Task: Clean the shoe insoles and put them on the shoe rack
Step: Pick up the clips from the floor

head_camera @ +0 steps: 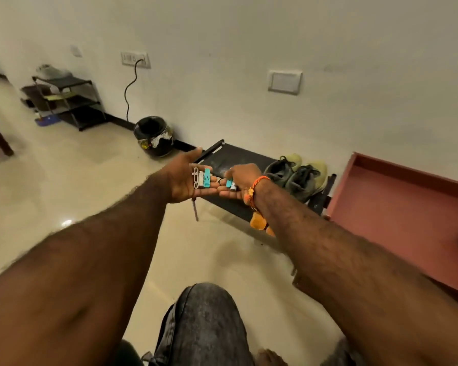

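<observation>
Fingers (232, 172) hide small items (230, 185).

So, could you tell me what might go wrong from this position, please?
The small teal and white pieces lie loose on the open left hand and could slide off onto the floor. The right hand is busy with another teal piece, so neither hand is free for the shoes on the rack.

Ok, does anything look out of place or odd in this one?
Yes. The left hand lies palm up with small teal and silver objects on it, and the right hand holds a similar teal piece. No insoles show; the grey-green shoes sit untouched.
</observation>
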